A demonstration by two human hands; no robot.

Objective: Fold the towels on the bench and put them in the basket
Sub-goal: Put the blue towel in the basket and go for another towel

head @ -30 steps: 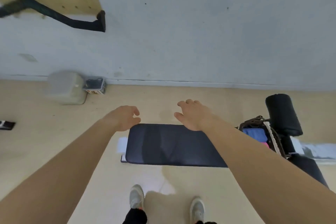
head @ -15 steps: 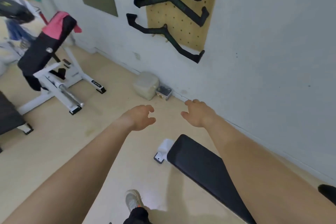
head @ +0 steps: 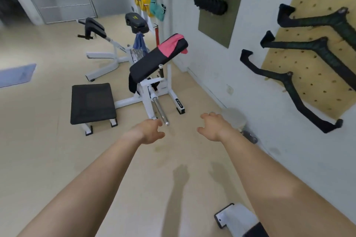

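Pink towel (head: pixel 171 44) lying unfolded on bench (head: pixel 152 61), well beyond left hand (head: pixel 149 131) and right hand (head: pixel 212 127), both loosely spread, empty; basket unseen; folding apparently pending.

Nothing really readable here. The white metal frame foot (head: pixel 176 100) under the black padded gym bench has a small dark logo sticker, too blurry to read. The black machine pad (head: pixel 137 22) further back has a yellow mark, no legible letters.

Bare floor (head: pixel 48 159) lies open near and left; far ahead, a padded bench (head: pixel 152 61) and a low black platform (head: pixel 92 102) block the way; the wall (head: pixel 250 86) closes the right.
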